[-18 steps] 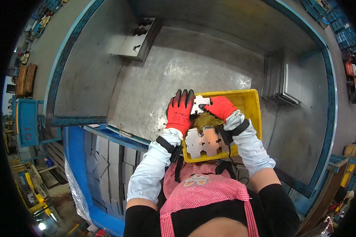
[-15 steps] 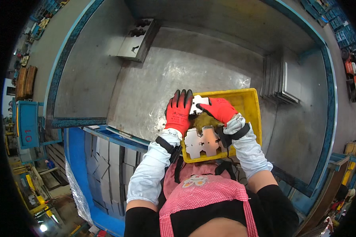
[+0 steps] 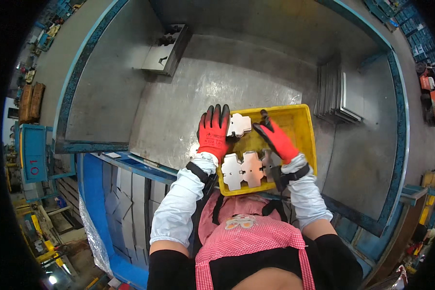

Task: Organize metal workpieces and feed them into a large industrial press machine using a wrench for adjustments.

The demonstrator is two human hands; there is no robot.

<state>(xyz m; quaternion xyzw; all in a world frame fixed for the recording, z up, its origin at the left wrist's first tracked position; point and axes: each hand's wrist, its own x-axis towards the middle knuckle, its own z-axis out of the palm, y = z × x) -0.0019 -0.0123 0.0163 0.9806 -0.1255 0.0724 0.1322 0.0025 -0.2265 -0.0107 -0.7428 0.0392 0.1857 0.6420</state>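
A yellow plastic bin [image 3: 295, 108] sits in front of me, holding flat notched metal plates. One small stack of plates [image 3: 239, 125] lies at its far left; a row of similar plates [image 3: 252, 169] lines the near side. My left hand [image 3: 213, 133], in a red glove with black fingertips, rests over the bin's left rim with fingers stretched out. It lies against the far-left stack, its thumb hidden. My right hand [image 3: 279, 139], gloved alike, hovers over the bin just right of that stack. Its thumb and fingers are apart with nothing between them.
The bin stands in a large metal-walled container with a blue frame [image 3: 399, 121]. Stacked sheet parts [image 3: 164, 54] stand at its far left, upright sheets [image 3: 340, 94] at its right. Below left, a blue crate [image 3: 93, 181] holds grey flat pieces.
My right hand has let go of the far-left stack of plates and drawn away to the right, its fingers spreading. My left hand stays beside the stack. The whole view has shifted slightly.
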